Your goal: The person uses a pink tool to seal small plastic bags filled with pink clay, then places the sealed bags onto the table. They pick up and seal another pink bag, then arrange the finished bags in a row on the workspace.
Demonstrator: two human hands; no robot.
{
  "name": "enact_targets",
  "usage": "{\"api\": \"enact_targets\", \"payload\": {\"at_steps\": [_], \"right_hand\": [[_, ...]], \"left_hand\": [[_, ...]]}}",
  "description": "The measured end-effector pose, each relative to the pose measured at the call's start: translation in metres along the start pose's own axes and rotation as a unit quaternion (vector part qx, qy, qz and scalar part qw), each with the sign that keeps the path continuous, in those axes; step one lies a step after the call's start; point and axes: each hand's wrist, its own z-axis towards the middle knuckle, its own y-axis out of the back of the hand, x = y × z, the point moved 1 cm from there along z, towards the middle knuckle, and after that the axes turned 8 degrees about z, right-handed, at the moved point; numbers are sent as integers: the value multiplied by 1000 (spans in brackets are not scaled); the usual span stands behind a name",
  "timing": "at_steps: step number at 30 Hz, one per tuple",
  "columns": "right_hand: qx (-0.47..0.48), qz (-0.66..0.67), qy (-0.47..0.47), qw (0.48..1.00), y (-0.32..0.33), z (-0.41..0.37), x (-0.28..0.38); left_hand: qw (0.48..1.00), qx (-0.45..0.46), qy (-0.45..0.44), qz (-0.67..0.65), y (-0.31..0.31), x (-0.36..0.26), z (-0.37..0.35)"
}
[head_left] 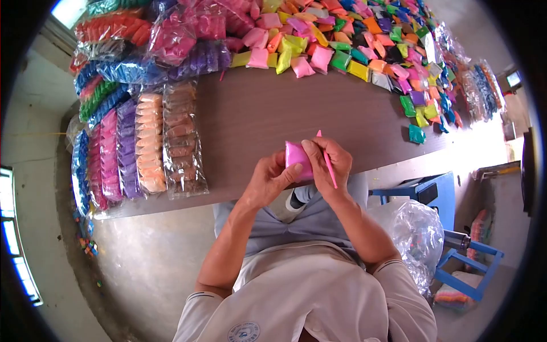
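A small pink packet [296, 158], soft and pillow-shaped, is held between both hands just over the table's near edge. My left hand [270, 181] is closed on its left side, with the thumb pressed against the lower front. At the packet's upper right, the thumb of my right hand [336, 162] presses on it. Tucked in the same right hand is a thin pink plastic stick [329, 169] with a pointed end, slanting across the fingers. The fingertips behind the packet are hidden.
A brown table [250, 114] spans the front. Bagged rows of coloured packets [149, 142] line its left side. A heap of loose packets [364, 45] covers the far side and right. Clear plastic bags [419, 233] and blue stools [470, 271] stand at my right.
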Motion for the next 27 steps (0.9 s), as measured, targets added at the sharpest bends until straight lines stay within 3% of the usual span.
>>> {"api": "enact_targets", "payload": {"at_steps": [5,8,12,15,16,20,24,26,27], "right_hand": [[-49,2,-57,997,11,14,-8],[-82,94,-173,977,17,20,-21],[-52,2,-72,996,24,14,-17],[-32,-14,-51,998,12,9,-6],[2,28,-36,999,8,6,-6],[-20,68,-26,997,-3,5,-11],[-71,61,-21,995,-4,7,-17],[-124,125,-136,975,6,15,-15],[-125,125,-137,975,13,20,-14]], "left_hand": [[996,16,40,81,5,3,0],[995,17,22,96,5,10,-2],[994,26,23,103,4,11,-2],[994,44,3,105,1,7,0],[993,36,5,108,-2,4,-1],[988,22,21,154,4,6,1],[986,4,20,166,1,9,2],[973,25,20,228,5,13,0],[973,27,20,228,3,10,-2]]}}
